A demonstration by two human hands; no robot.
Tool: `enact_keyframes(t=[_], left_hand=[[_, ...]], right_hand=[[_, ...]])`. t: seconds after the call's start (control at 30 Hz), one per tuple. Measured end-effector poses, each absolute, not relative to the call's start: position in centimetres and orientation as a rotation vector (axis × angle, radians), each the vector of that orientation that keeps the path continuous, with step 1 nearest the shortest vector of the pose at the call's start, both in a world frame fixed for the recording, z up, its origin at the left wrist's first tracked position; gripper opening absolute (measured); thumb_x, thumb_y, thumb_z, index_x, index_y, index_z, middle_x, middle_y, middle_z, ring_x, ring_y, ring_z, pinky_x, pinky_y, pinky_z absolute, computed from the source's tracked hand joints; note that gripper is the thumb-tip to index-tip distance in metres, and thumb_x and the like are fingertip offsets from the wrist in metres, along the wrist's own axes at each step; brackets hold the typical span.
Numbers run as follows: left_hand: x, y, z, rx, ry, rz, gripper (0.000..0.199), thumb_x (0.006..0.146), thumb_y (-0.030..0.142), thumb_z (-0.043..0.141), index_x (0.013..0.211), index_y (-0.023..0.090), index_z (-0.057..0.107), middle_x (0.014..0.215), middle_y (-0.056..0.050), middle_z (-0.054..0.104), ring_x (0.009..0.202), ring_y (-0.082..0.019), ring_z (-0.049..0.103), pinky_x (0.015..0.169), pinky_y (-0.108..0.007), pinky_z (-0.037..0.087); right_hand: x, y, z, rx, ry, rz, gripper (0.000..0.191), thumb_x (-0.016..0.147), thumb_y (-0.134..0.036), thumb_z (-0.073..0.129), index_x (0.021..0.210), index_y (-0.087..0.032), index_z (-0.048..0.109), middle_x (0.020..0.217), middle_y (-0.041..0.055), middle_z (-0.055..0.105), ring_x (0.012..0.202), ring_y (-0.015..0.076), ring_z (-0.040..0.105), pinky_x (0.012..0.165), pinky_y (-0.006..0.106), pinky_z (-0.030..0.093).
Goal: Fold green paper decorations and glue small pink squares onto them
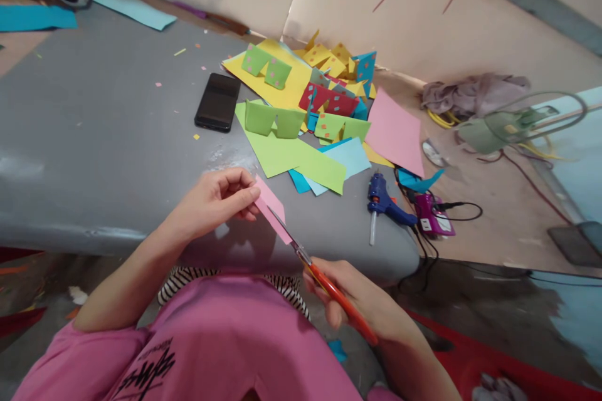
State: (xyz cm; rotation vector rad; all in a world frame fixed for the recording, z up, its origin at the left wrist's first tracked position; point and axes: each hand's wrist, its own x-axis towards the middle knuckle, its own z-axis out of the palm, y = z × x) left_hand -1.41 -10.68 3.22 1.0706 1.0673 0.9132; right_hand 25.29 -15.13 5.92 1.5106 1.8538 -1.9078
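Note:
My left hand [226, 197] pinches a small piece of pink paper [269, 197] by its upper left end, just over the near edge of the grey table. In my right hand [345, 294] are scissors [336, 291] with orange handles, fingers wrapped round the grips. Their blades lie along the pink paper, with paper on both sides of them. Beyond my hands stand folded paper glasses shapes: a plain green one [274, 119], a green one with pink dots [266, 66] and a red one with dots [328, 100].
A black phone [217, 102] lies left of the coloured sheets. At the right are a blue glue gun [383, 200], a purple power socket [431, 216] with cords, and a pink sheet [396, 131]. Light blue paper [135, 9] lies at the back left, near paper scraps.

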Motion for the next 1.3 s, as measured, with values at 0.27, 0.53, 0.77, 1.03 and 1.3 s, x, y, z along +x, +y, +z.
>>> enact_keyframes(t=[0.27,0.53,0.77,1.03,1.3], left_hand=[[-1.65,-10.97,2.79,1.067,0.979,0.875,0.026,0.084,0.040,0.070,0.077,0.016,0.062,0.067,0.000,0.070,0.064,-0.012,0.069,0.061,-0.022,0.058],[-1.82,-10.96,2.73,1.078,0.970,0.852,0.021,0.087,0.036,0.067,0.079,0.016,0.063,0.067,0.002,0.070,0.064,-0.009,0.069,0.062,-0.017,0.057],[-1.70,-10.89,2.59,1.060,0.967,0.851,0.022,0.087,0.036,0.068,0.079,0.017,0.063,0.067,0.001,0.070,0.065,-0.010,0.070,0.062,-0.019,0.058],[-2.00,-10.87,2.74,1.031,1.017,0.877,0.022,0.084,0.036,0.070,0.076,0.017,0.062,0.066,0.001,0.070,0.062,-0.010,0.069,0.060,-0.019,0.056],[-1.82,-10.87,2.53,1.047,0.984,0.837,0.020,0.085,0.034,0.069,0.079,0.016,0.064,0.068,0.001,0.070,0.065,-0.010,0.069,0.063,-0.019,0.057]], right_hand=[[25.46,-15.13,5.64,1.471,1.768,-1.949,0.040,0.077,-0.055,0.068,0.084,-0.020,0.050,0.058,-0.0077,0.048,0.052,0.0073,0.035,0.048,0.020,0.027],[25.44,-15.26,5.65,1.440,1.850,-2.008,0.084,0.051,-0.100,0.053,0.076,-0.020,0.049,0.060,-0.0053,0.048,0.055,0.0092,0.035,0.049,0.023,0.029],[25.35,-15.41,5.63,1.427,1.846,-2.006,0.071,0.066,-0.090,0.058,0.075,-0.021,0.044,0.057,-0.0058,0.044,0.054,0.0094,0.033,0.048,0.022,0.029],[25.39,-15.14,5.32,1.455,1.871,-1.988,0.079,0.059,-0.098,0.052,0.074,-0.020,0.047,0.058,-0.0053,0.046,0.057,0.0099,0.033,0.050,0.023,0.027],[25.46,-15.21,5.07,1.443,1.832,-2.066,0.086,0.048,-0.099,0.053,0.079,-0.019,0.051,0.065,-0.0049,0.050,0.056,0.0085,0.035,0.049,0.022,0.029]])
